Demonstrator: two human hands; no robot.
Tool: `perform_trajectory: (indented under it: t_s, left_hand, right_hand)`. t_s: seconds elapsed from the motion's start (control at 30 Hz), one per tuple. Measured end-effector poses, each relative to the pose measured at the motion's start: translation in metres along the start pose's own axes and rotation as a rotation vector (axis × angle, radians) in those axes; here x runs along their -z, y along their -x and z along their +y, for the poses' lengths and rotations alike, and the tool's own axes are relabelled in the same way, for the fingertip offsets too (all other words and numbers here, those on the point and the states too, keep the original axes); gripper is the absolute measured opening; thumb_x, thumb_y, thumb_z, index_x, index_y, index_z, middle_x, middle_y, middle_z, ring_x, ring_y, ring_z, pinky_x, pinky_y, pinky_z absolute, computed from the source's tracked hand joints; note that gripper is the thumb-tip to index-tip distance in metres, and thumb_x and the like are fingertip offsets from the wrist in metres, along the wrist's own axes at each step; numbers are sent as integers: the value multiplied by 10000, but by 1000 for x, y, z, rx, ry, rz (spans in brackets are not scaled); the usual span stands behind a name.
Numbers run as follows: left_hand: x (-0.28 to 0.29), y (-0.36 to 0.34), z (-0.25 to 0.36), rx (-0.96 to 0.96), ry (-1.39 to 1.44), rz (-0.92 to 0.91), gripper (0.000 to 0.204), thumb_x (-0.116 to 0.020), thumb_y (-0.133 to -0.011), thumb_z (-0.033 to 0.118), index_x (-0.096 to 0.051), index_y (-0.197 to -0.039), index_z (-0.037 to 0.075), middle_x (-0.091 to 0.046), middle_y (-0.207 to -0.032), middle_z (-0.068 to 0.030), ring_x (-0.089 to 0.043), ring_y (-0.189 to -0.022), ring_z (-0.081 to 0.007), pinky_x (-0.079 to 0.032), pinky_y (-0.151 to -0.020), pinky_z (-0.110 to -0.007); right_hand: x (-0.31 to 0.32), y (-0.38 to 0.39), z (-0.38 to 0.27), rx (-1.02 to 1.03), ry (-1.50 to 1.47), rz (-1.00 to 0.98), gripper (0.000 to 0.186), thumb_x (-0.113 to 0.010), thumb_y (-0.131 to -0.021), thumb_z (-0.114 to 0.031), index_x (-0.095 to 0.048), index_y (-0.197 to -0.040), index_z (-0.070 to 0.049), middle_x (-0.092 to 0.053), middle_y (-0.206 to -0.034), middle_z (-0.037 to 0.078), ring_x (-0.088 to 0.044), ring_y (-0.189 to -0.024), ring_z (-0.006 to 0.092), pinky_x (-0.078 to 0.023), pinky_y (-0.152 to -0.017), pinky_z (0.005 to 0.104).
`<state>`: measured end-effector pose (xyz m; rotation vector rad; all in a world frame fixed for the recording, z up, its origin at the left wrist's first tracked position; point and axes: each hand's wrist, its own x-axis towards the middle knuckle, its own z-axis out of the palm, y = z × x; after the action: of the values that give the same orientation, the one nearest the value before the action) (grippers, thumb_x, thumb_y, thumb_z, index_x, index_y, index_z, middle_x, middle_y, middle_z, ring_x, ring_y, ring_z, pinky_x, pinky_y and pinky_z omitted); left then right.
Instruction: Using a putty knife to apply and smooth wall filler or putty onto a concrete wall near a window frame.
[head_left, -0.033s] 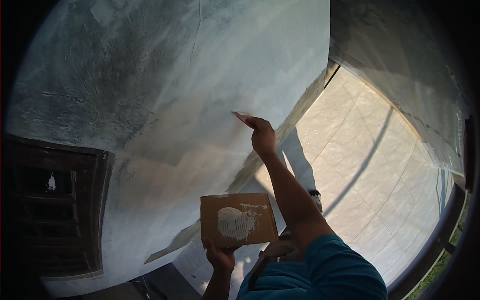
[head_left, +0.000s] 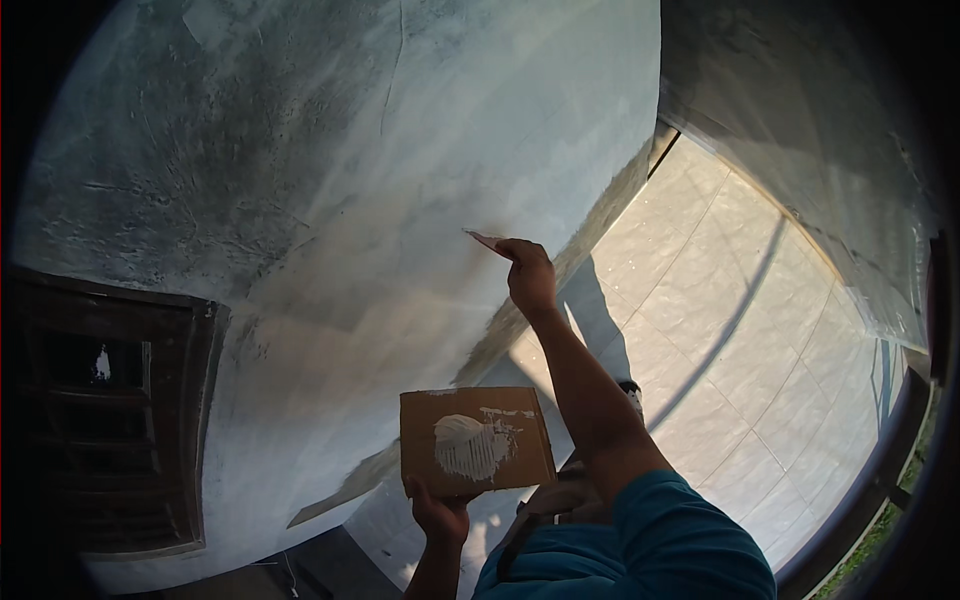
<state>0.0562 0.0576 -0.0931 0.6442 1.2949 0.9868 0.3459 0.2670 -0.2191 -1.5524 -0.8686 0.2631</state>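
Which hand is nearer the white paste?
Left. The left hand holds the cardboard by its lower edge, below the paste; the right hand is farther off, near the wall.

Looks like a house porch: patchily coated wall [head_left: 400,150], dark-framed panes [head_left: 110,408], sunlit floor tiles [head_left: 720,290], grass [head_left: 872,540] along the outer edge.

Plain brown across the board [head_left: 416,440]; white in the paste [head_left: 468,450], striped with fine parallel ridges and trailing off in streaks at upper right. Reddish on the scraper [head_left: 487,241]. Pale grey over the wall [head_left: 560,110], clouded with dark grey at upper left and tinged tan lower down. Dark brown along the window [head_left: 188,400]. Teal on the shirt [head_left: 690,525]. Cream on the tiles [head_left: 690,270], lined in a grid.
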Motion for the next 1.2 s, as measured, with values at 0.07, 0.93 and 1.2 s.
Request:
perform_trajectory:
  t_s: [0.07,0.93,1.2]
  left_hand:
    - [6,-1,-2,-9,25,-33,736,-433,-906,634,-269,-1442,156,-442,-1370,-120,-516,-1191,-354,-555,-799,-571]
    - [-56,7,12,64,335,-379,638,-403,-948,563,-378,-1377,91,-540,-1267,-111,-583,-1107,-292,-549,-815,-477]
    - [-123,36,61,37,371,-422,605,-350,-977,526,-372,-1370,67,-549,-1256,-136,-598,-1097,-314,-554,-814,-531]
  right_hand:
    - [7,-9,-5,-47,-29,132,408,-468,-768,114,-671,-1065,-79,-678,-1028,101,-622,-1007,278,-511,-866,374]
    - [278,107,-175,-492,-357,-66,283,-573,-910,-114,-571,-1141,50,-632,-1071,104,-607,-965,185,-491,-863,312]
    - [282,60,-254,-396,-798,-49,245,-602,-879,-46,-587,-1112,26,-650,-1049,107,-629,-959,196,-507,-867,334]
